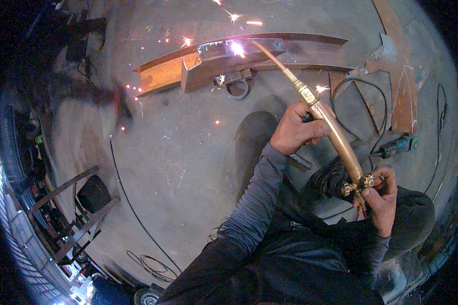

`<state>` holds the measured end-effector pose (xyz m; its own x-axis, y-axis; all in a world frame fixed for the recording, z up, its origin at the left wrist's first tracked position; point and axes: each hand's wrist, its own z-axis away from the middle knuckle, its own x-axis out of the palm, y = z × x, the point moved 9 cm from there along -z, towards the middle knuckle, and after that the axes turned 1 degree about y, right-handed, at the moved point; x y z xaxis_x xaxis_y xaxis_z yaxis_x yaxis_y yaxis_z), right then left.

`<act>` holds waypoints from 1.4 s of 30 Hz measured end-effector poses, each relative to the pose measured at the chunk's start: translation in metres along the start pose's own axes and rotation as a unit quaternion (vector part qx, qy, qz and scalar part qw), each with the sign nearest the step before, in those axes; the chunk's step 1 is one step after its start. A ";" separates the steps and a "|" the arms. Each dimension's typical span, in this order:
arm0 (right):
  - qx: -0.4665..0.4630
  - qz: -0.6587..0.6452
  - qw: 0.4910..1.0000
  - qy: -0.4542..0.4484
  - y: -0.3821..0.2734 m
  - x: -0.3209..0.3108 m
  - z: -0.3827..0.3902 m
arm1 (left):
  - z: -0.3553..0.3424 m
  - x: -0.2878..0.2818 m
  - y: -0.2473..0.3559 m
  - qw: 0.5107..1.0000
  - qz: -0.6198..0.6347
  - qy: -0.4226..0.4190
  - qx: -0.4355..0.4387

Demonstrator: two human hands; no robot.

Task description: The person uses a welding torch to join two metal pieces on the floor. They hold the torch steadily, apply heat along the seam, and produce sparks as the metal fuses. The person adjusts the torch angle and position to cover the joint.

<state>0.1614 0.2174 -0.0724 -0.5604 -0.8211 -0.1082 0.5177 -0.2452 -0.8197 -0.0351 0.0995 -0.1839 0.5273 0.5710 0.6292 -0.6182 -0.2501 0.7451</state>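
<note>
A brass gas torch runs slantwise from my lap toward the upper middle. My left hand is closed around its body, behind the hex fitting. At the rear end, my right hand has its fingers on a toothed valve knob. The torch's thin copper-coloured tip points at a steel beam lying on the floor. On the beam, a shorter steel piece sits against its rusty left part. A white-violet glare burns on that piece, just left of the tip, hiding the metal there.
Sparks scatter around the beam, some near my left hand. A metal ring lies before it. At right are an angle grinder, a looped black cable and a rusty plate. A metal frame stands lower left.
</note>
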 end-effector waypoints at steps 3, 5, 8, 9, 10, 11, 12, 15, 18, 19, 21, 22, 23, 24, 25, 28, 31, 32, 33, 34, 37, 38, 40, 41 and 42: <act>-0.001 -0.005 1.000 0.006 0.002 -0.001 0.000 | -0.001 0.001 0.001 1.000 -0.001 0.004 0.000; -0.001 -0.006 1.000 0.004 0.002 -0.002 0.000 | 0.001 0.001 0.003 1.000 0.004 0.006 0.002; -0.002 -0.001 1.000 0.004 0.003 -0.003 0.000 | 0.000 0.004 0.005 1.000 -0.001 -0.015 0.013; -0.003 -0.001 1.000 0.004 0.002 -0.003 0.000 | 0.000 0.003 0.004 1.000 -0.006 -0.012 0.006; -0.004 -0.001 1.000 0.004 0.002 -0.003 0.000 | 0.000 0.002 0.003 1.000 -0.010 -0.009 -0.002; -0.005 0.000 1.000 0.003 0.001 -0.002 0.000 | 0.000 0.001 0.003 1.000 -0.015 -0.007 -0.009; -0.006 0.002 1.000 0.002 0.001 -0.002 -0.001 | 0.001 0.001 0.002 1.000 -0.016 -0.002 -0.013; -0.014 0.006 1.000 0.007 -0.003 0.001 -0.001 | 0.001 0.001 0.002 1.000 -0.017 0.005 -0.012; -0.018 0.015 1.000 0.008 -0.005 0.001 0.000 | 0.001 0.001 0.003 1.000 -0.019 0.009 -0.002; -0.018 0.019 1.000 0.008 -0.005 0.000 0.000 | 0.000 0.001 0.002 1.000 -0.021 0.013 -0.006; -0.024 0.013 1.000 0.004 -0.004 0.000 -0.001 | 0.000 0.001 0.002 1.000 -0.023 0.016 -0.009; -0.027 0.010 1.000 0.003 -0.004 0.000 -0.001 | 0.000 0.002 0.002 1.000 -0.022 0.015 -0.008; -0.024 0.013 1.000 0.006 -0.004 -0.001 0.000 | 0.000 0.002 0.003 1.000 -0.022 0.015 -0.007; -0.021 0.016 1.000 0.009 -0.003 -0.002 0.000 | 0.000 0.002 0.003 1.000 -0.021 0.013 -0.006; -0.017 0.019 1.000 0.012 -0.002 -0.003 0.001 | 0.000 0.002 0.003 1.000 -0.020 0.011 -0.004; -0.023 0.025 0.999 0.010 -0.002 -0.004 0.000 | 0.000 0.003 0.002 1.000 -0.014 0.008 -0.005; -0.022 0.011 1.000 0.009 0.000 -0.004 0.000 | 0.000 0.002 0.000 1.000 -0.006 0.007 0.001; -0.024 0.006 1.000 0.008 0.000 -0.004 0.000 | 0.000 0.001 0.000 1.000 -0.004 0.007 0.004; -0.025 0.001 1.000 0.008 0.000 -0.004 0.001 | 0.000 0.002 0.000 1.000 -0.005 0.005 -0.002; -0.027 -0.004 1.000 0.008 0.000 -0.004 0.001 | 0.001 0.002 0.001 1.000 -0.007 0.002 -0.008; -0.014 -0.001 1.000 -0.002 0.001 -0.003 0.000 | 0.001 0.002 0.000 1.000 -0.010 0.003 -0.006; -0.014 0.005 1.000 -0.004 0.001 -0.003 0.000 | 0.001 0.001 0.000 1.000 -0.010 0.006 -0.001; -0.013 0.016 1.000 -0.006 0.000 -0.004 0.000 | 0.001 0.003 0.001 1.000 0.001 0.000 0.003; -0.014 0.016 1.000 -0.008 0.000 -0.003 0.000 | 0.001 0.004 0.002 1.000 0.007 -0.003 0.005; -0.017 0.016 1.000 -0.009 -0.001 -0.002 -0.001 | 0.001 0.003 0.002 1.000 0.006 -0.005 0.003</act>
<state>0.1617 0.2196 -0.0716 -0.5312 -0.8381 -0.1245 0.5135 -0.2015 -0.8341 -0.0338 0.0997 -0.1799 0.5249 0.5605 0.6405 -0.6216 -0.2617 0.7384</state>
